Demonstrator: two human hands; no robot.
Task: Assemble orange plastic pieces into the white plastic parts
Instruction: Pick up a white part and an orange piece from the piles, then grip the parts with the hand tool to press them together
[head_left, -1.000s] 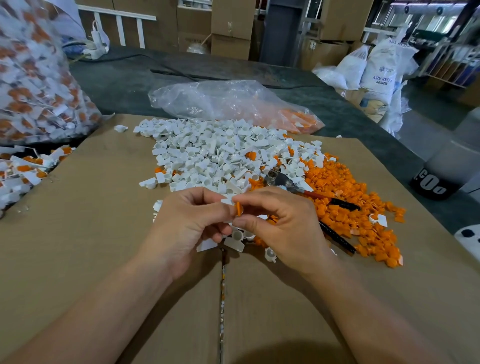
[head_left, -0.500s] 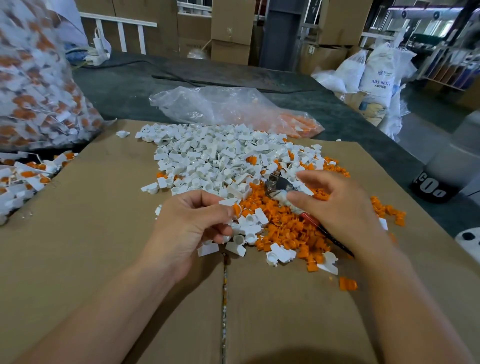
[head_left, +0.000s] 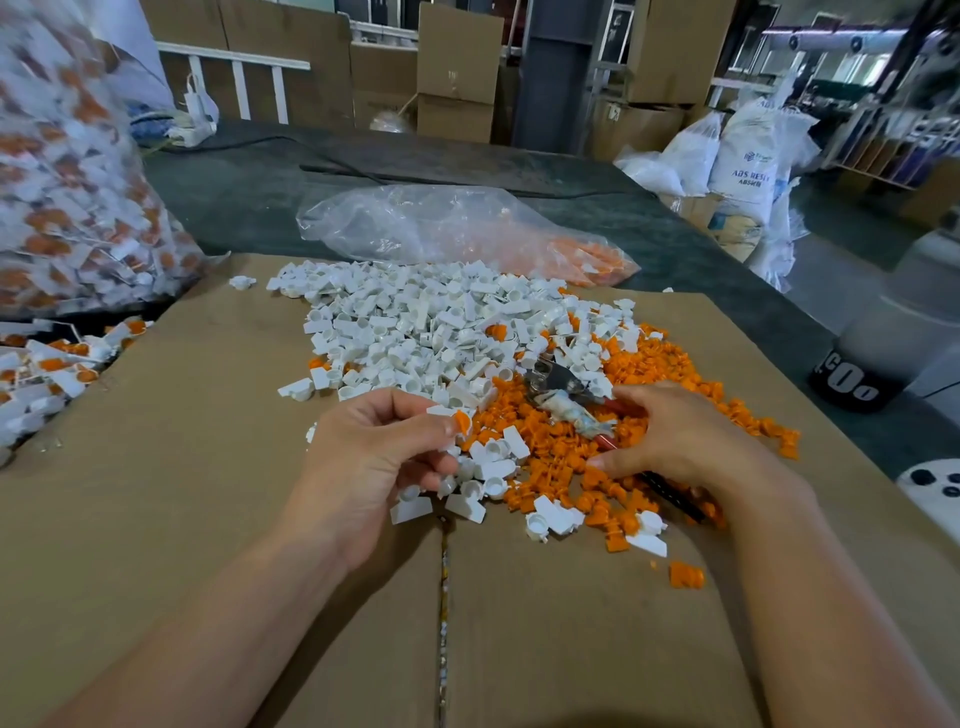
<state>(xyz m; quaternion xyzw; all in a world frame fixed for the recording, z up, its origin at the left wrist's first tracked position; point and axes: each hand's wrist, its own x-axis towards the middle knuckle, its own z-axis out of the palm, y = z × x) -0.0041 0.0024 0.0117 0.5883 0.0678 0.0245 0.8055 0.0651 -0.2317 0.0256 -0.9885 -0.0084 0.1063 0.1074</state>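
L hand (head_left: 374, 457) pinches orange-capped white part (head_left: 458, 419); R hand (head_left: 675, 441) rests on orange pile (head_left: 550, 452) by pliers (head_left: 556, 382), fingers' grip can't tell.

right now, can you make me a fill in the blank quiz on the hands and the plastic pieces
1. The orange piece is pinched by the ___ hand.
2. The right hand lies over the heap of ___ pieces.
3. The clear bag lies beyond the pile of ___ parts.
Missing words: left; orange; white.
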